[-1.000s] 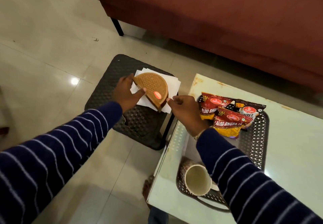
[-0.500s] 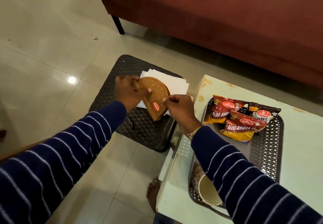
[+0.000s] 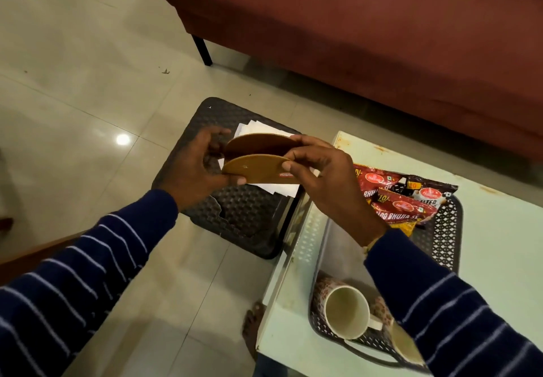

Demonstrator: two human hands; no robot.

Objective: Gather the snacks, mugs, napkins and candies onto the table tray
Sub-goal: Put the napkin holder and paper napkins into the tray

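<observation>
Sprawling across 12–2 o'clock: red sofa (image 3: pixel 367 38), w/ pale tiled floor (image 3: pixel 73 53) filling the left half. Sitting at 4 o'clock: white table (image 3: pixel 499 259), carrying the dark perforated tray (image 3: pixel 440 235). Standing at centre, just beside the table's left edge: low black stool (image 3: pixel 241 218), top cracked near its front.

Lying already on the tray, far end approx 3 o'clock: three red snack packets (image 3: pixel 393 200), overlapping. Resting at the tray's near end, 5 o'clock: patterned mug (image 3: pixel 343 309) tipped on its side, mouth facing cam; a second mug (image 3: pixel 407 344) showing behind the right sleeve, mostly hidden.

Hovering above the stool: brown semicircular napkin holder (image 3: pixel 258 165), tilted so both curved plates show, slot looking empty. Gripping its left end: left hand (image 3: pixel 194 171), fingers curled round the plates. Pinching its right end: right hand (image 3: pixel 320 176), thumb on the near plate by the red label, fingers on the far one. Lying under the holder on the stool: loose white napkins (image 3: pixel 279 190), partly hidden.

Looking roughly halfway: snacks + mugs gathered; napkins and holder not yet on the tray; no candies visible anywhere in frame, so prob. remaining too.
</observation>
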